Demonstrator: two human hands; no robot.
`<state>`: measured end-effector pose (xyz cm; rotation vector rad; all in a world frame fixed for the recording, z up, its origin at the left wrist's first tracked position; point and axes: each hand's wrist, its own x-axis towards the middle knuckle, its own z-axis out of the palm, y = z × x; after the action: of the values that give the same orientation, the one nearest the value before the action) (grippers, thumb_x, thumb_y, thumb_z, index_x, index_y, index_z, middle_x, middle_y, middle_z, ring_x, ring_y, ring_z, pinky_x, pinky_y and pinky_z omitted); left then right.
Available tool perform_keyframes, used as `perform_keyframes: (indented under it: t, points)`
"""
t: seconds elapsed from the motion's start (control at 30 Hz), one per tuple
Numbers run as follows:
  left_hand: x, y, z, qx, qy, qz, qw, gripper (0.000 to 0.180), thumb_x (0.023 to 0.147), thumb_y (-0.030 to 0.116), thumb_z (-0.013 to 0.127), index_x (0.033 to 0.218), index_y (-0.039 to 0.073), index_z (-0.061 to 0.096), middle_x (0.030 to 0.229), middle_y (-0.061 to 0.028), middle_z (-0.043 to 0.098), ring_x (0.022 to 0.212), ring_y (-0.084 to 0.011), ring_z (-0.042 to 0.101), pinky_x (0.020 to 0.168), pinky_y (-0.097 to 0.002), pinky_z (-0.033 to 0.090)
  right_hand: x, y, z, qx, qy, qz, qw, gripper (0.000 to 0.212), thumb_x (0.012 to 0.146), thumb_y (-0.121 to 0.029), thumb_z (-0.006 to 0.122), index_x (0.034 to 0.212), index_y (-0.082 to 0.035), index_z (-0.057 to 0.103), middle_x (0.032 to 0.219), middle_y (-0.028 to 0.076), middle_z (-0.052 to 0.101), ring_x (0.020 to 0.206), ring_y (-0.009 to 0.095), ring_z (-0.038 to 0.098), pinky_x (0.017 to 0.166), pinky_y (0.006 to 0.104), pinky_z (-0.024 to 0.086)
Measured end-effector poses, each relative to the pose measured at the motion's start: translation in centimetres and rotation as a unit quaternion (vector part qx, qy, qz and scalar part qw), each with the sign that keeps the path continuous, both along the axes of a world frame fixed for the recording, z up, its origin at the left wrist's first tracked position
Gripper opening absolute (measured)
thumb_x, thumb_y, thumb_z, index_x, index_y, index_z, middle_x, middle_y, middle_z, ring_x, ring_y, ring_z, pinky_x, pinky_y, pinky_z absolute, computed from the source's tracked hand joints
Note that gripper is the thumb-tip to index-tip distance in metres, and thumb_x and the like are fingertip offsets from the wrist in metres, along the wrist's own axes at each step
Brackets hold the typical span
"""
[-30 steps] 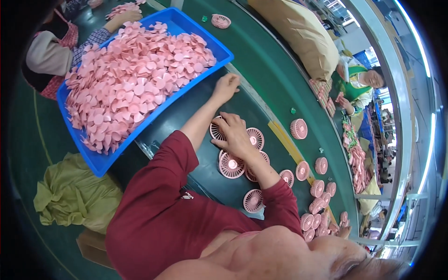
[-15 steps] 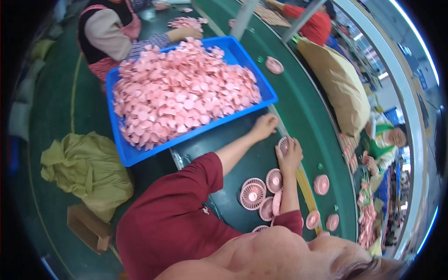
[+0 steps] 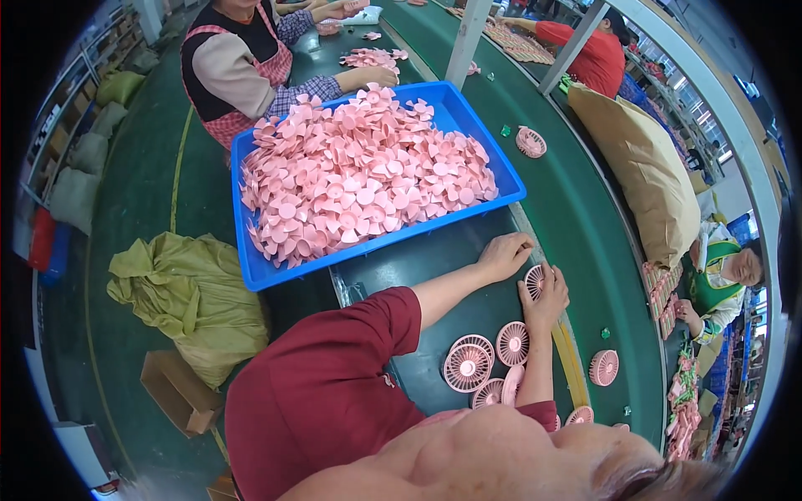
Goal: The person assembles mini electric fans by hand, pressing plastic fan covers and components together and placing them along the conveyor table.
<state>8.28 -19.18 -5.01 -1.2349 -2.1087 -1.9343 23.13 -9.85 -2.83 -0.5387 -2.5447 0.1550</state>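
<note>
A round pink fan grille [image 3: 535, 280] with radial slots is held in my right hand [image 3: 547, 299], its fingers wrapped round the rim at the bench's right edge. Just to the left and beyond it, my left hand [image 3: 506, 256] hovers with thumb and fingertips pinched together; whatever is between them is too small to make out. Several more pink grilles [image 3: 512, 343] lie by my right forearm, some overlapping. Ahead of both hands, a blue tray [image 3: 384, 240] is heaped with small pink fan blades [image 3: 359, 179].
Along the right runs a green conveyor belt [image 3: 576, 250], carrying pink fan housings [image 3: 603, 367] and small green pieces. A metal post [image 3: 468, 42] rises beyond the tray. Co-workers sit ahead and across the belt. A tan sack [image 3: 639, 167], green sack [image 3: 188, 292] and cardboard box [image 3: 178, 392] stand around.
The whole view has shifted, so the scene sits lower and further right. Housings on the belt have slid slightly nearer. My right hand still grips the fan grille; my left stays pinched beside it.
</note>
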Motion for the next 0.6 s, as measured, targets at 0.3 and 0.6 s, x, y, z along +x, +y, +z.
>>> perform_keyframes:
  t: [0.3, 0.6]
  points:
    - [0.3, -0.8, 1.4, -0.056, -0.066, -0.047, 0.995, 0.026, 0.081, 0.009, 0.069, 0.105, 0.003, 0.063, 0.083, -0.0102, 0.073, 0.077, -0.0242, 0.072, 0.070, -0.0345, 0.056, 0.2, -0.3, 0.4, -0.011, -0.006, -0.003, 1.000, 0.066, 0.075, -0.034, 0.079, 0.133, -0.015, 0.054, 0.136, 0.014, 0.049, 0.126, 0.033, 0.044, 0.104, 0.0483, 0.031]
    - [0.3, -0.2, 0.8, -0.049, -0.047, -0.053, 0.996, 0.024, 0.081, 0.006, 0.067, 0.106, 0.003, 0.064, 0.088, -0.0111, 0.074, 0.080, -0.0238, 0.072, 0.073, -0.0341, 0.056, 0.3, -0.3, 0.6, -0.009, -0.015, -0.017, 1.000, 0.066, 0.075, -0.035, 0.079, 0.132, -0.015, 0.055, 0.135, 0.013, 0.050, 0.126, 0.032, 0.045, 0.103, 0.0482, 0.033]
